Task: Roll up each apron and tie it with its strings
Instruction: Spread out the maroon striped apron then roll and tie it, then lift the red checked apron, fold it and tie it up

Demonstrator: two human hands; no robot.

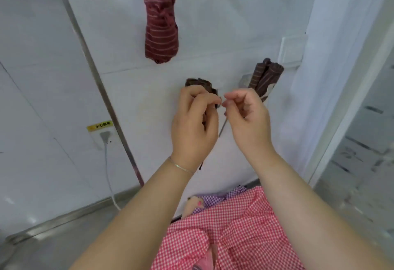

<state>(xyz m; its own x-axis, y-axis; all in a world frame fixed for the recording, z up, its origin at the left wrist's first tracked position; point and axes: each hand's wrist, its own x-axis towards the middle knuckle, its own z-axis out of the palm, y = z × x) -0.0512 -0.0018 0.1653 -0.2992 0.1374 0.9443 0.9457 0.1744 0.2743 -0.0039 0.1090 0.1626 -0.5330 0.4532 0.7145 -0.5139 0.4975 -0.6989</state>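
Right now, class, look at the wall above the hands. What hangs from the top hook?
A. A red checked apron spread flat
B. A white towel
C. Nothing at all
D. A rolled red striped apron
D: a red striped apron hangs there rolled up and tied round its middle, above the left hand and right hand.

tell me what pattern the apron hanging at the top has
Dark red with thin pale stripes, on the hanging apron, head view.

Both bare forearms reach forward; the left hand (195, 120) and right hand (248, 118) curl, fingertips nearly touching, pinching.
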